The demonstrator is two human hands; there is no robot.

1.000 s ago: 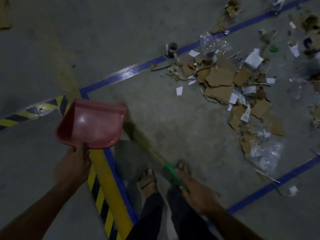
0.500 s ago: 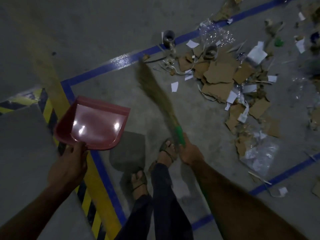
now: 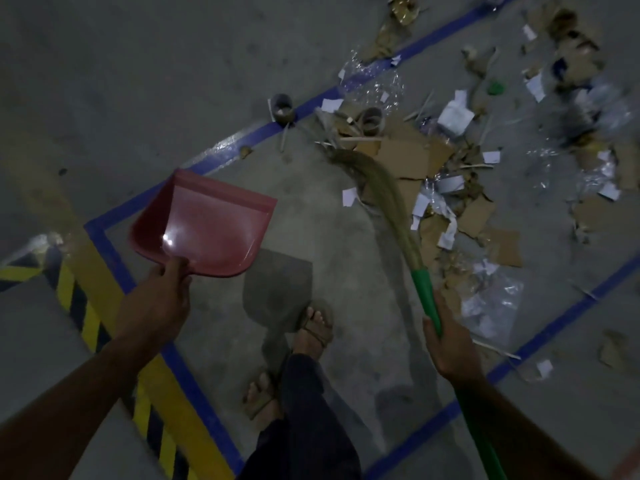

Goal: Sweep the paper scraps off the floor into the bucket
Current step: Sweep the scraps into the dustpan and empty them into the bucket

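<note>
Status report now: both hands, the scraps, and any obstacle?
Left hand grips dustpan, held off the floor. Right hand grips broom, bristles at scraps. Bucket not in view. Tape rolls among scraps.

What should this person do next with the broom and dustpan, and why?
Probably draw the broom toward the feet, raking scraps into one heap. Its bristle tip already lies at the near edge of the cardboard and paper scraps, which are spread wide, while the left hand holds the red dustpan up off the floor. The right hand grips the green handle.
</note>
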